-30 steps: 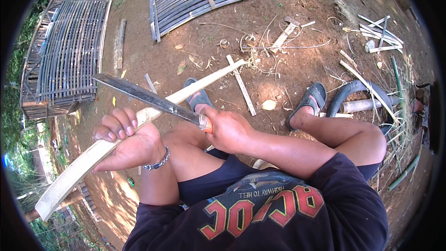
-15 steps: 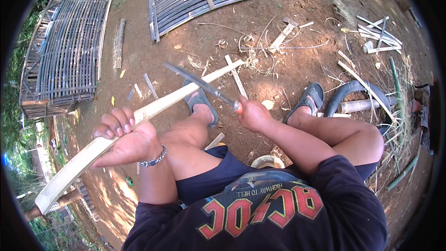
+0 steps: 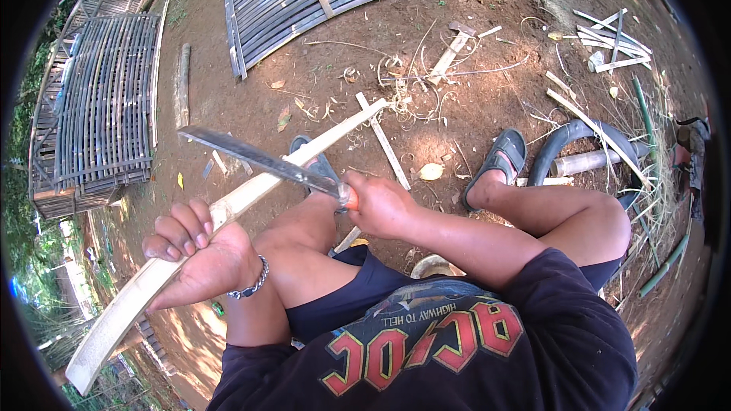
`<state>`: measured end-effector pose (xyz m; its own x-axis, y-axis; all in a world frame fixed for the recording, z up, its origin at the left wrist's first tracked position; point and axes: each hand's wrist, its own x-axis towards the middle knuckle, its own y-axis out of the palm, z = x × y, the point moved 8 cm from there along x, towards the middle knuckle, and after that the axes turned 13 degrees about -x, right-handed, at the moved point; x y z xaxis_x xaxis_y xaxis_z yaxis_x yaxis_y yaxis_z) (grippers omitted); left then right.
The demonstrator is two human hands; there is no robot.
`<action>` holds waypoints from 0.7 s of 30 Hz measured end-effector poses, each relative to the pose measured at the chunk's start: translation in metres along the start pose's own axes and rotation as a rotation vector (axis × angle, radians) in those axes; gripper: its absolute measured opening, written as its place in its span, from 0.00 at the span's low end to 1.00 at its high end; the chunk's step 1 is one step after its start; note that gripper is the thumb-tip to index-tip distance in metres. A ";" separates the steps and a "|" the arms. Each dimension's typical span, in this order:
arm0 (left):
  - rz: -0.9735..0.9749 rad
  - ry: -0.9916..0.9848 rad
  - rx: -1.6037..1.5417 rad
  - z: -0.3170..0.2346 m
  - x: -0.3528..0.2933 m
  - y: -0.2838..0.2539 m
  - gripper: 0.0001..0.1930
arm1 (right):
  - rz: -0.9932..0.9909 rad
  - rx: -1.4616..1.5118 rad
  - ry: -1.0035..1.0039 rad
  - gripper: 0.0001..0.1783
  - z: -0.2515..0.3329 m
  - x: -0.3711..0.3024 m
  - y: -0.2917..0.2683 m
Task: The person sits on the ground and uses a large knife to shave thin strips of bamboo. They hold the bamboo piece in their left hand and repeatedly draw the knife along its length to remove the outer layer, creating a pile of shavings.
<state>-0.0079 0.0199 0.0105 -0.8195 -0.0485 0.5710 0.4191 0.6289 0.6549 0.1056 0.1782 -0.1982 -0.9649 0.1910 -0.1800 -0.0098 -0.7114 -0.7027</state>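
A long pale strip of split bamboo [image 3: 242, 199] slants across in front of me, from the lower left up toward the ground between my feet. My left hand [image 3: 199, 255] is wrapped round its nearer half, fingers over the top and palm below. In my right hand [image 3: 381, 204] is a machete [image 3: 255, 157] with an orange-ended handle. Its blade points left and crosses over the strip, just beyond my left hand. Whether the edge touches the bamboo I cannot tell. Most of the handle is hidden inside my right fist.
Curled shavings [image 3: 403, 103] and a wooden-handled tool [image 3: 451, 55] lie on the dirt ahead. A slatted bamboo panel [image 3: 327, 4] is beyond, another slatted bamboo structure [image 3: 110, 99] at left. At right are a black tyre [image 3: 550, 151], bamboo pieces and a pile of strips [image 3: 613, 42].
My right hand has moved left and slightly down, bringing the machete blade nearer my left hand along the strip. The left hand keeps its hold, and the view has shifted a little.
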 end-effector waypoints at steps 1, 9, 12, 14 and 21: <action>0.007 -0.002 0.008 -0.002 0.000 0.000 0.37 | 0.006 -0.005 0.017 0.19 -0.012 0.003 0.008; 0.026 -0.008 -0.011 -0.002 -0.002 -0.003 0.38 | 0.031 -0.116 0.231 0.19 -0.113 0.010 0.034; -0.004 -0.015 -0.001 -0.002 0.001 -0.008 0.39 | 0.038 -0.093 0.249 0.19 -0.097 0.004 0.032; 0.018 -0.008 0.029 -0.005 -0.002 -0.009 0.38 | 0.000 -0.069 0.148 0.17 -0.061 -0.001 0.027; -0.023 0.009 0.039 -0.002 0.005 -0.007 0.39 | 0.109 -0.157 0.168 0.26 -0.069 0.017 0.031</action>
<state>-0.0147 0.0137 0.0096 -0.8253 -0.0697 0.5604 0.3846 0.6573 0.6481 0.1070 0.2059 -0.2702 -0.9009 0.2377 -0.3632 0.1458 -0.6224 -0.7690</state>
